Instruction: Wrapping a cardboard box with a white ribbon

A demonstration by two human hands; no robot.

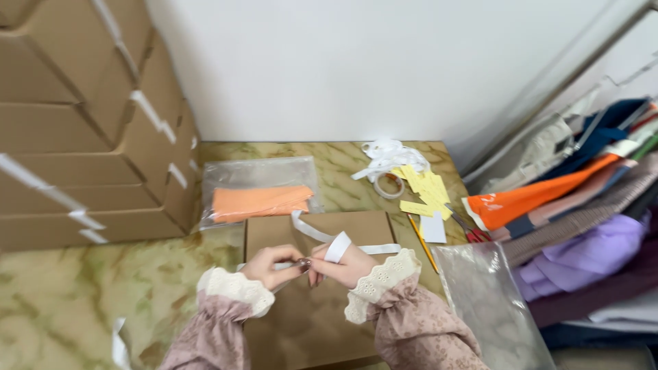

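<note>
A flat brown cardboard box lies on the marbled table in front of me. A white ribbon loops over its top. My left hand and my right hand meet above the box, both pinching the ribbon where its ends cross; a loop of it wraps over my right fingers. My sleeves are pink with lace cuffs.
A clear bag with orange fabric lies behind the box. Stacked cardboard boxes fill the left. At the back right lie a tape roll, yellow paper strips, loose white ribbon, a pencil and red-handled scissors. Hanging clothes crowd the right; a clear plastic bag lies near.
</note>
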